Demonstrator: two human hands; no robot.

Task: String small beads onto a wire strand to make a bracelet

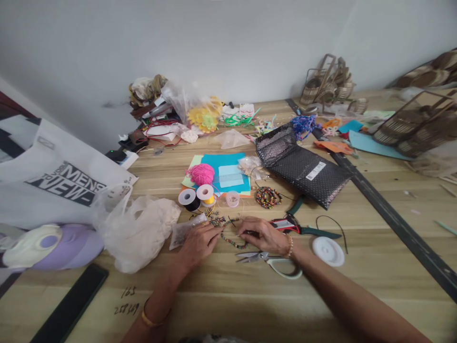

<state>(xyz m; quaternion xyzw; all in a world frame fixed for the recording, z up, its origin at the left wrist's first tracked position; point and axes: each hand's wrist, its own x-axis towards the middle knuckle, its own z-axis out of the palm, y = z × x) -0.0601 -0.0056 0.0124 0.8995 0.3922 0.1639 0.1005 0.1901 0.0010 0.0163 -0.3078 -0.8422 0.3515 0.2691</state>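
Note:
My left hand [203,242] lies at the table's middle, fingers drawn together, their tips at a small heap of beads [217,221]. What they pinch, if anything, is too small to make out. To its right, a string of small coloured beads [233,243] curves across the wood. My right hand [263,234] is closed in a pinch at the right side of this beaded string, near a dark end of cord. A clear bag [186,230] lies against my left hand. Scissors with pale handles [283,267] rest just below my right hand.
Behind my hands are a black thread spool [189,199], a yellow thread spool [206,194], pink yarn [202,174] and coiled beads [268,197]. Dark-green-handled pliers [314,232], a white round lid [328,251] and a black bubble mailer [303,166] lie right; a plastic bag [137,233] stands left.

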